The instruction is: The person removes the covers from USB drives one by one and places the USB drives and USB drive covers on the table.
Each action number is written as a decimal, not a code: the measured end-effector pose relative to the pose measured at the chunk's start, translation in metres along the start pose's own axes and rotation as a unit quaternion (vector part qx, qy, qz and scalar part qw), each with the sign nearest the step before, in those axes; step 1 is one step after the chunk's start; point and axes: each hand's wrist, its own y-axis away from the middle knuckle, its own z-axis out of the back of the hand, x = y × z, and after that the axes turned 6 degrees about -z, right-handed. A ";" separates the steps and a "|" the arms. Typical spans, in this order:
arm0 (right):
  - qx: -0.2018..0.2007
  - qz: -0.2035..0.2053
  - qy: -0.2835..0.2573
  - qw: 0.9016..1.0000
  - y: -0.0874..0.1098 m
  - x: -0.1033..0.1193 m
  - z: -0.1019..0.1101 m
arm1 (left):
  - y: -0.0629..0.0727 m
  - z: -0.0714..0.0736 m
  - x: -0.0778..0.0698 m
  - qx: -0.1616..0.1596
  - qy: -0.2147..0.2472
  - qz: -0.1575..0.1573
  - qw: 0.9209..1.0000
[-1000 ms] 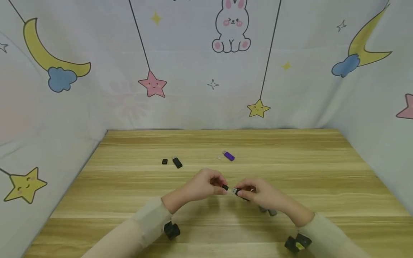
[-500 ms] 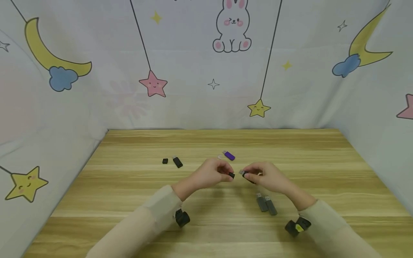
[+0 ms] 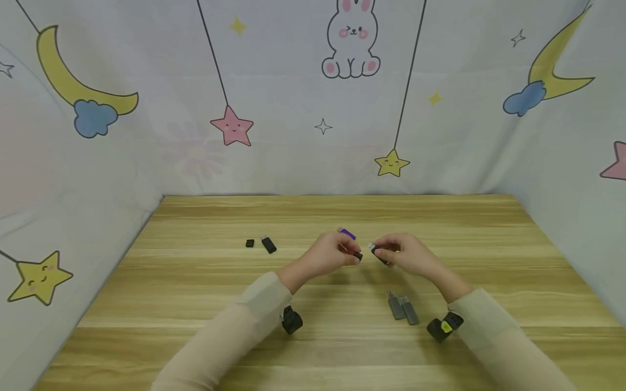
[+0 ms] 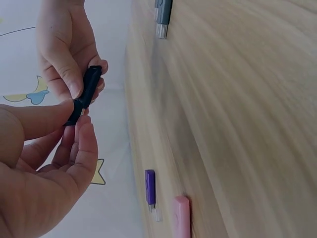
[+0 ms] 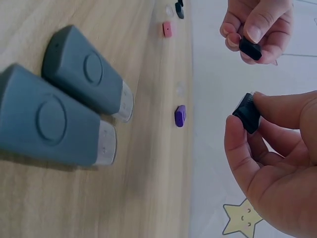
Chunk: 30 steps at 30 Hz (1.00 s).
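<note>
Near the centre of the head view, a black cap (image 5: 250,48) is pinched by the left hand (image 3: 333,253); just right of it, a black USB stick (image 4: 91,84), partly covered by fingers, is gripped by the right hand (image 3: 409,254), its metal plug (image 3: 372,246) bared. A purple stick (image 3: 347,234) is partly hidden by the left hand. A pink stick (image 4: 183,218) is cut off by the left wrist view's lower edge. Two smooth grey sticks (image 3: 409,310) are seen lower right of centre on the wood-grained table (image 3: 337,347).
</note>
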 end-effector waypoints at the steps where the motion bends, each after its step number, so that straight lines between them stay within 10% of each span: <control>1: -0.002 -0.002 -0.002 1.000 -0.002 -0.001 0.000 | -0.001 -0.001 0.000 -0.002 0.001 -0.001 1.000; 30: 0.034 -0.058 -0.018 0.998 -0.042 -0.021 -0.005 | -0.033 -0.021 0.025 -0.043 -0.025 0.018 0.999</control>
